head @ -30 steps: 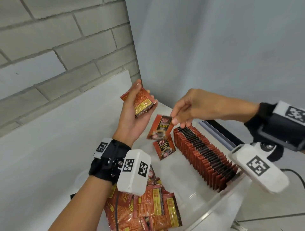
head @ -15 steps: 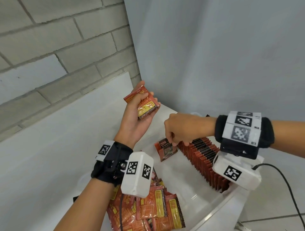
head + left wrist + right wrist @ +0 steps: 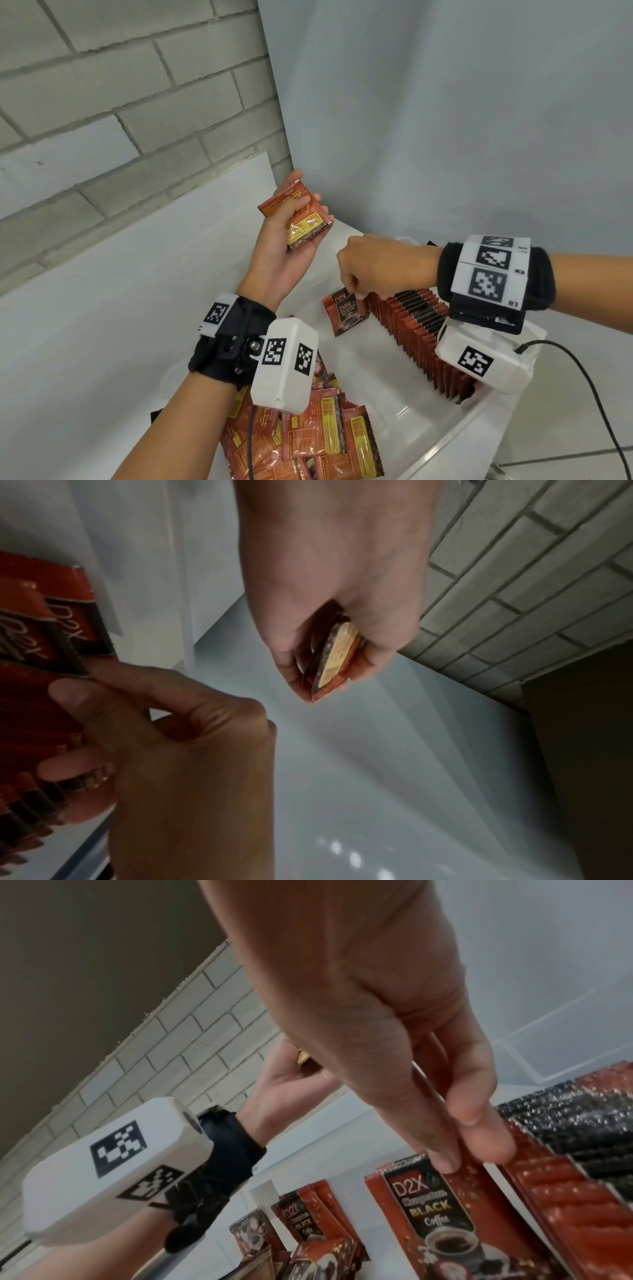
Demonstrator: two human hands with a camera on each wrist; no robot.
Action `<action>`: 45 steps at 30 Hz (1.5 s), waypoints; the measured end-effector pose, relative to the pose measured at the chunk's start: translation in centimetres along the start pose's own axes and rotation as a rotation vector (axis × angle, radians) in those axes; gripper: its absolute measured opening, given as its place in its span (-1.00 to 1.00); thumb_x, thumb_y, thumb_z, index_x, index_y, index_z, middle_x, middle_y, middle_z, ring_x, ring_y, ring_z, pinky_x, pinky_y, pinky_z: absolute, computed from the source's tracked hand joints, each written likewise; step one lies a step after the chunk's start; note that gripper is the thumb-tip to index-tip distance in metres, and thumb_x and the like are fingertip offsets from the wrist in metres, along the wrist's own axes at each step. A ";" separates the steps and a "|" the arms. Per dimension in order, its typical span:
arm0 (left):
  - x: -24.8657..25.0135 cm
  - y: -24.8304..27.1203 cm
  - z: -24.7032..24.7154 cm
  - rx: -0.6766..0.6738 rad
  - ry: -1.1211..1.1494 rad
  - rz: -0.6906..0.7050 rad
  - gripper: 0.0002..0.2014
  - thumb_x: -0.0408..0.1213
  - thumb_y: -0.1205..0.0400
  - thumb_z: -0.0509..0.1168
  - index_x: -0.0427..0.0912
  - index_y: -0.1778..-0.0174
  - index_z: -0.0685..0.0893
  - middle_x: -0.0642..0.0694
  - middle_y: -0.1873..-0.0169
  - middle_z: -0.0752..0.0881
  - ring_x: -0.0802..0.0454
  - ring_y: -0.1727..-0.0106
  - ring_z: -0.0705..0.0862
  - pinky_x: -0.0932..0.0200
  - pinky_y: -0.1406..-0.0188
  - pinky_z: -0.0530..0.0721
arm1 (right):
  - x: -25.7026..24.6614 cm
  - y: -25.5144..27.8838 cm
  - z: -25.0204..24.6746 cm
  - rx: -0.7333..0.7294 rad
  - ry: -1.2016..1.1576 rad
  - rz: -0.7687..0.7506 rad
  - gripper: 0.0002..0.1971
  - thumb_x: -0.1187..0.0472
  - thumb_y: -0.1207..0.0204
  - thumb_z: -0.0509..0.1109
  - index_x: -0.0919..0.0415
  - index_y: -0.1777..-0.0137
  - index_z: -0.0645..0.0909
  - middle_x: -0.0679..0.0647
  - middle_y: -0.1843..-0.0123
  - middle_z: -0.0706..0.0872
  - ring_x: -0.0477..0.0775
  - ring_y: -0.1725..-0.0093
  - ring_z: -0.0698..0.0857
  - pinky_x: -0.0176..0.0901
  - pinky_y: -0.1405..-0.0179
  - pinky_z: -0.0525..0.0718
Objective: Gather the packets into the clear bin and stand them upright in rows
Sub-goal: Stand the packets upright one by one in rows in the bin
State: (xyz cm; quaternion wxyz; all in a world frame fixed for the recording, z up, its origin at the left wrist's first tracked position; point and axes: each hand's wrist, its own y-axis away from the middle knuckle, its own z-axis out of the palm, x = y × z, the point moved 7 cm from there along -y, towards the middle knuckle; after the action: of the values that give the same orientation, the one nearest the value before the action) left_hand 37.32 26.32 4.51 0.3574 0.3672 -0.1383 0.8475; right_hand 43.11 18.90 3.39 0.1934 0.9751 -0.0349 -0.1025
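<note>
right hand (image 3: 376, 265) lowered | packet (image 3: 347, 313) upright, pinched at row (image 3: 421, 339)

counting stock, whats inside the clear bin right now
Inside the clear bin: an upright row of packets, the packet the right hand pinches, and a loose heap partly hidden under the left wrist.

brick wall (image 3: 120, 102) left | grey backdrop (image 3: 445, 120) behind | black cable (image 3: 589, 387) right

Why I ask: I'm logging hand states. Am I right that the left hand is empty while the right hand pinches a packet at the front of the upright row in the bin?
Not quite: the left hand is not empty; the head view shows it gripping a small stack of packets. The right hand does pinch a packet at the row in the bin.
</note>
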 end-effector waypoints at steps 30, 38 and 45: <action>-1.6 0.2 0.2 -0.004 -0.233 -0.154 -0.44 0.13 -0.44 0.26 -0.22 -0.19 0.69 -0.22 -0.02 0.81 -0.06 -0.01 0.79 0.12 -0.01 0.77 | 4.9 2.8 -5.5 0.530 -1.023 -0.068 -0.83 0.32 -0.50 0.51 0.26 -0.07 0.68 0.00 0.29 0.74 -0.18 0.35 0.64 -0.33 0.34 0.55; -2.4 0.4 -0.7 0.102 -0.065 -0.323 -0.24 0.34 -0.57 0.14 -0.34 -0.31 0.60 -0.26 0.20 0.72 -0.09 0.23 0.73 0.05 0.24 0.77 | 4.8 4.4 -7.7 0.740 -0.945 -0.251 -0.93 0.37 -0.47 0.51 0.30 0.08 0.69 -0.01 0.18 0.81 -0.14 0.18 0.78 -0.36 0.06 0.69; -1.8 0.8 0.5 0.028 -0.155 -0.260 -0.91 -0.36 -0.62 0.29 -0.29 0.04 0.69 -0.15 0.29 0.80 0.07 0.29 0.79 0.25 0.34 0.75 | 4.2 3.9 -6.5 0.728 -0.722 -0.266 -0.92 0.37 -0.43 0.54 0.26 0.09 0.79 0.12 0.01 0.78 0.01 0.02 0.78 -0.16 -0.13 0.73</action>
State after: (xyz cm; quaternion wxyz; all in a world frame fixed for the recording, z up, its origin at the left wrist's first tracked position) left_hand 37.90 24.64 3.55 0.4474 0.4513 -0.1051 0.7650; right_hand 48.51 17.29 10.01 -0.1967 0.8778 -0.0085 -0.4367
